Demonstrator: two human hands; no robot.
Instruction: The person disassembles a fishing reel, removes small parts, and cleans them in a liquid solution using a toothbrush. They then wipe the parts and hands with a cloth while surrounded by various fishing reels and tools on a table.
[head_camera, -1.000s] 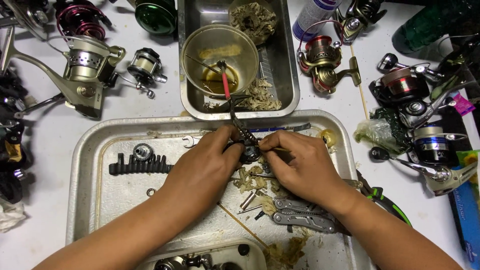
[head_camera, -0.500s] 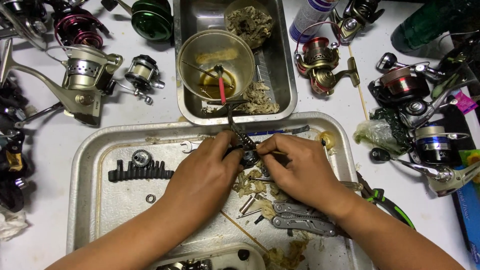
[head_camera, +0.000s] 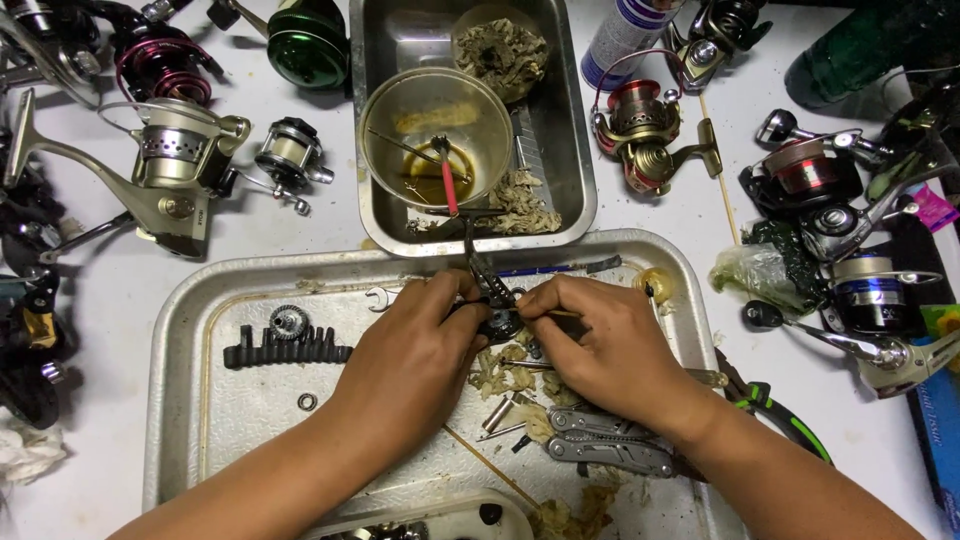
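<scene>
Currently | small dark reel part (head_camera: 497, 322) being gripped by left hand (head_camera: 415, 345), worked by right hand (head_camera: 600, 345) | tray (head_camera: 200, 300), 12 o'clock edge | steadier pinch likely being called for next

Your left hand (head_camera: 415, 345) and right hand (head_camera: 600, 345) cover most of the small dark reel part (head_camera: 497, 322) between them, so you cannot tell how your grip sits on it. Your forearms run off the bottom edge. The blue box (head_camera: 940, 440) and the green bottle (head_camera: 880, 45) are cut off at the right edge.
</scene>
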